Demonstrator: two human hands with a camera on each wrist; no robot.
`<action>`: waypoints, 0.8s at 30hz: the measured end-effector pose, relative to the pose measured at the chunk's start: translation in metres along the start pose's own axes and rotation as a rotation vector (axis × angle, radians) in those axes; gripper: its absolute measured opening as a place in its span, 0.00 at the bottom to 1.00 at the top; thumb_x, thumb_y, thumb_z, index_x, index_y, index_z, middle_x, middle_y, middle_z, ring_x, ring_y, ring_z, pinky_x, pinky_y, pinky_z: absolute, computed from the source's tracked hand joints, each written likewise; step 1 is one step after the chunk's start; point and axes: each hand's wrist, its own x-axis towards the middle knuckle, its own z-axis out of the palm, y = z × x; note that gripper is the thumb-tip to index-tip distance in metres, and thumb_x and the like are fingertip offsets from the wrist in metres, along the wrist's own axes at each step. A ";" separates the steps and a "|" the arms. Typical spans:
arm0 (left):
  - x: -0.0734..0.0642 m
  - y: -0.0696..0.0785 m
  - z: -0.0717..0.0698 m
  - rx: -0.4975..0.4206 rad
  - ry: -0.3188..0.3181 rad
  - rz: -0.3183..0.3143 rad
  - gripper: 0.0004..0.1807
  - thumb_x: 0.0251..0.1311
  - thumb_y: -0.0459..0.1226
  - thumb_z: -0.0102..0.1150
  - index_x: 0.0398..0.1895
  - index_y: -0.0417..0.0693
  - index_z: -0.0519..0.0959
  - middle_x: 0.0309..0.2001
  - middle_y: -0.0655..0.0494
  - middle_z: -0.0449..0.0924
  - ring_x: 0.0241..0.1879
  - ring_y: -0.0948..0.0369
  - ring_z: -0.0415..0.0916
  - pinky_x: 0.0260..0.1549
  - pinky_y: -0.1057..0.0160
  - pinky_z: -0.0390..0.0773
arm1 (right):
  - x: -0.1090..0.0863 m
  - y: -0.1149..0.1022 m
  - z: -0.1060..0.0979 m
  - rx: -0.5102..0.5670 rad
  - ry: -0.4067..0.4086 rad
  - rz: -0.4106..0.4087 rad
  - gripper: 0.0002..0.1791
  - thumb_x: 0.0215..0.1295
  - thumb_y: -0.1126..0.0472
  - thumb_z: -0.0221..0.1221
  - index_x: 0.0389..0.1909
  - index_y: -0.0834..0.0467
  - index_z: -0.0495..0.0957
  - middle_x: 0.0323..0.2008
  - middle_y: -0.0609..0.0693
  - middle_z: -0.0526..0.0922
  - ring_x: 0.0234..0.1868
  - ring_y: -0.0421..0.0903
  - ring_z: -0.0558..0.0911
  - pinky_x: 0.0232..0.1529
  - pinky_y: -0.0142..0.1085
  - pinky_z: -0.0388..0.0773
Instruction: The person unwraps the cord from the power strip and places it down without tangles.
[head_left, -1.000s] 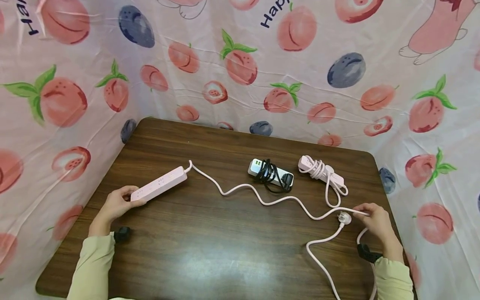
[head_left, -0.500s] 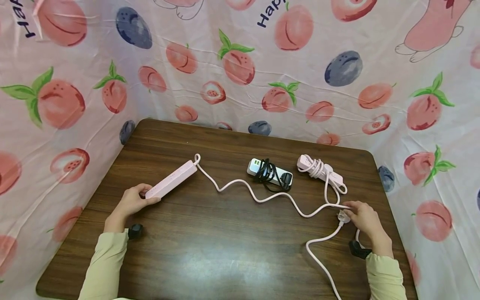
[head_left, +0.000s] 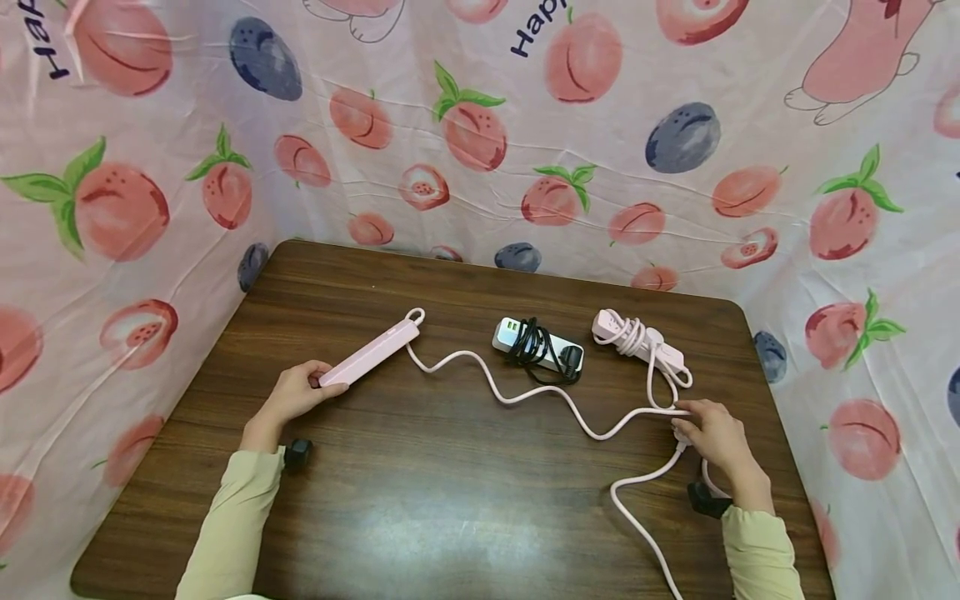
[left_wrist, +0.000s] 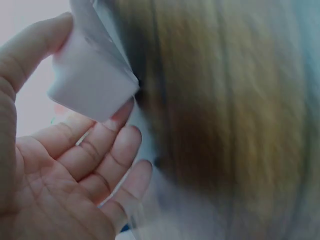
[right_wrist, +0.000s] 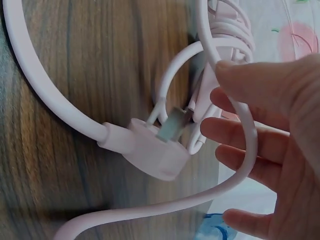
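A long pink power strip (head_left: pixel 371 353) lies slanted at the left of the table. My left hand (head_left: pixel 295 393) holds its near end between thumb and fingers; in the left wrist view that squared end of the strip (left_wrist: pixel 92 82) shows close up. From the far end a pink cord (head_left: pixel 491 385) loops back and runs in waves to the right. My right hand (head_left: pixel 722 437) pinches this cord between thumb and forefinger, its other fingers loosely bent. Just below them is a pink plug (right_wrist: pixel 155 152) with metal prongs, partly hidden by the hand in the head view.
A white power strip (head_left: pixel 506 334) wrapped in black cord lies at the back middle of the brown table (head_left: pixel 450 492). To its right rests another pink strip (head_left: pixel 670 357) with its cord wound round it. A peach-printed cloth (head_left: pixel 360 200) hangs behind and at both sides.
My left hand has carried the power strip to the right and slightly away from me. My right hand has shifted a little left with the cord, whose waves have drawn closer together.
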 end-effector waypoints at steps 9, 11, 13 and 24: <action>0.004 0.009 0.000 0.021 -0.006 0.013 0.26 0.48 0.44 0.69 0.43 0.31 0.76 0.30 0.45 0.77 0.29 0.54 0.72 0.28 0.61 0.71 | 0.004 -0.003 0.008 0.007 0.021 -0.017 0.20 0.55 0.60 0.64 0.47 0.66 0.78 0.46 0.65 0.78 0.49 0.67 0.73 0.39 0.65 0.67; 0.005 0.013 0.001 0.013 0.027 0.026 0.26 0.51 0.43 0.68 0.44 0.29 0.75 0.34 0.40 0.78 0.34 0.49 0.73 0.33 0.56 0.73 | 0.005 -0.004 0.009 0.006 0.048 -0.043 0.19 0.54 0.61 0.65 0.47 0.65 0.78 0.46 0.64 0.79 0.48 0.66 0.74 0.39 0.65 0.67; 0.007 0.018 0.002 -0.004 0.085 0.052 0.26 0.53 0.42 0.66 0.46 0.28 0.74 0.40 0.35 0.77 0.40 0.44 0.73 0.39 0.50 0.73 | 0.005 -0.005 0.009 0.006 0.082 -0.073 0.19 0.54 0.62 0.65 0.46 0.64 0.79 0.46 0.63 0.79 0.48 0.66 0.74 0.38 0.65 0.68; 0.031 0.075 0.006 -0.151 0.299 0.290 0.18 0.51 0.30 0.66 0.44 0.29 0.77 0.41 0.35 0.78 0.43 0.41 0.75 0.44 0.44 0.72 | 0.021 -0.037 -0.003 0.112 0.159 -0.185 0.18 0.55 0.66 0.65 0.47 0.67 0.77 0.43 0.66 0.79 0.42 0.62 0.76 0.39 0.56 0.71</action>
